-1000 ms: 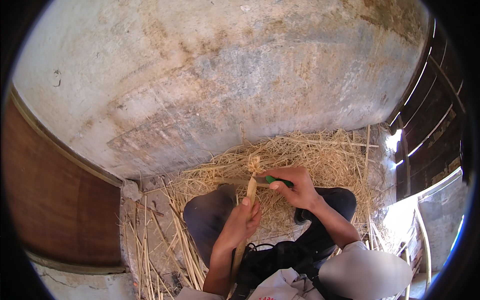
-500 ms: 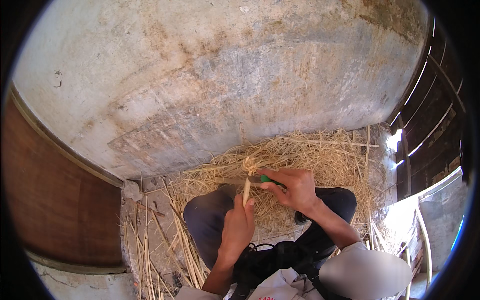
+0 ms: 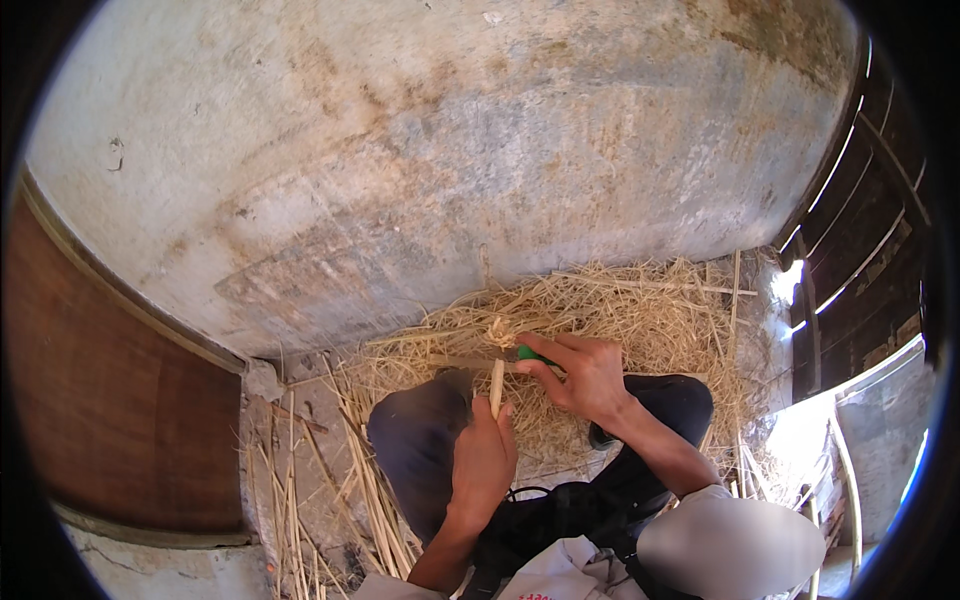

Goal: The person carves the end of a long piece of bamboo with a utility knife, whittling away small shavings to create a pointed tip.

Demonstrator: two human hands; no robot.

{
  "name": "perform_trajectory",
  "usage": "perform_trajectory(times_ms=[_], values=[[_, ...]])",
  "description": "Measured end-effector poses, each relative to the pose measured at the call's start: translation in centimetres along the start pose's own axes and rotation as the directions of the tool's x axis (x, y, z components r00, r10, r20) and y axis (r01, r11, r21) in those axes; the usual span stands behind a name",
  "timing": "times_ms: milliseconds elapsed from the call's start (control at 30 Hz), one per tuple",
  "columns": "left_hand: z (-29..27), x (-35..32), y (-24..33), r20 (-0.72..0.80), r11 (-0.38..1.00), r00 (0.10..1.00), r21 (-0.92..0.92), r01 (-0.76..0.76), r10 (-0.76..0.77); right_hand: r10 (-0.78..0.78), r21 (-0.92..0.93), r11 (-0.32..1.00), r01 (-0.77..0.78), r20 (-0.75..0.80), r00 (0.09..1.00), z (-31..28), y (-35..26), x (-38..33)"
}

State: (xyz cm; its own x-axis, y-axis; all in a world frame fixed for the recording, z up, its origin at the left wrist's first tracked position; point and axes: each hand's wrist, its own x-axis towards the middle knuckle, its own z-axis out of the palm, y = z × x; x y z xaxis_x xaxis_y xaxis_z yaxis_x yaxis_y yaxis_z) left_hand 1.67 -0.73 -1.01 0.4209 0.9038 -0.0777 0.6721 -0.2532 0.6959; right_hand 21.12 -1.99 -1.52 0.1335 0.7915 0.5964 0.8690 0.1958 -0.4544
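My left hand [image 3: 482,455] is closed around a short, pale strip that looks like bamboo or wood [image 3: 497,380], its bare end pointing away from me. My right hand [image 3: 585,378] grips a knife by its green handle [image 3: 526,353], with thumb and forefinger extended toward the blade. The blade [image 3: 465,363] reaches left across the far end of the strip; whether they touch I cannot tell. Just beyond the blade sits a curled bunch of pale shavings [image 3: 500,331]. Both hands are between my bent knees.
A thick heap of shavings [image 3: 640,300] covers the floor against the stained wall [image 3: 480,180]. Long thin strips [image 3: 375,490] lie at my left beside a brown wooden panel [image 3: 130,390]. Dark slatted boards [image 3: 860,250] stand at the right. A blurred rounded shape [image 3: 730,548] is at lower right.
My left hand and the strip have shifted slightly right and toward me. The curled shavings, earlier joined to the strip's far end, now appear apart from it. The knife has barely moved.
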Motion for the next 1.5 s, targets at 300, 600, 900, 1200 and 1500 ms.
perform_trajectory(times_ms=[300,600,900,1200,1500], values=[[-0.6,0.1,-1.1,0.054,0.97,0.998,-0.241,-0.025,0.039,0.066,0.288,0.954,-0.086,0.077,0.995,0.3,1.2,0.6],[-1.6,0.3,-1.4,0.312,0.802,0.949,-0.579,0.145,0.054,0.04,0.614,0.187,-0.767,0.775,0.63,-0.8,3.7,1.1],[-2.8,0.4,-0.4,0.546,0.502,0.837,-0.731,0.462,0.024,-0.098,0.468,0.883,0.039,0.101,0.99,-1.0,2.2,-0.3],[-3.5,0.3,-0.6,0.641,0.447,0.759,-0.715,0.537,0.114,-0.085,0.386,0.919,0.077,0.003,0.996,-1.2,1.2,-0.1],[-3.0,0.6,-1.5,0.691,0.42,0.695,-0.701,0.576,0.201,-0.109,0.216,0.969,0.118,-0.051,0.993,-0.9,0.8,-0.2]])
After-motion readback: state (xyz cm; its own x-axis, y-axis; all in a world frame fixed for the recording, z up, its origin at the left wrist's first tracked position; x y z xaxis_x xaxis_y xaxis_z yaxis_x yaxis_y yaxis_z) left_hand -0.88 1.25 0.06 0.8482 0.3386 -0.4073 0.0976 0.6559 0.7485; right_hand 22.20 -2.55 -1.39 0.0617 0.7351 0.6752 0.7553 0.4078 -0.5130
